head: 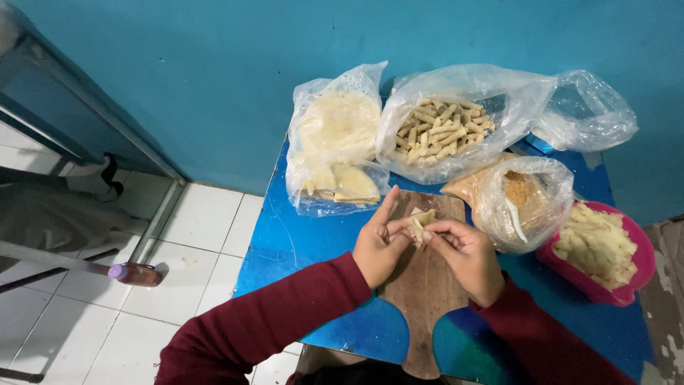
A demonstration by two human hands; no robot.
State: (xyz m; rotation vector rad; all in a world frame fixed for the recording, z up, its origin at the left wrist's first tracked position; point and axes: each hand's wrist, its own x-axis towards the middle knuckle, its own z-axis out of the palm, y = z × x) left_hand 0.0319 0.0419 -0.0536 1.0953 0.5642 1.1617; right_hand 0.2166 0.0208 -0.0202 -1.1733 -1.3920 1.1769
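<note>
Pale wrapper roll (420, 222) pinched by both hands, left (379, 246) and right (467, 253) | over wooden board (422, 299) | blue table (299, 239)

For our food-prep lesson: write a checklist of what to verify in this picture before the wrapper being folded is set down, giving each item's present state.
1. Both hands on the wrapper: left hand and right hand pinch it, ok.
2. Wooden board bare beneath the hands: ok.
3. Bag of finished rolls open at its mouth: ok.
4. Pink bowl of filling near the right hand: ok.
5. Wrapper fully sealed: cannot tell.
</note>
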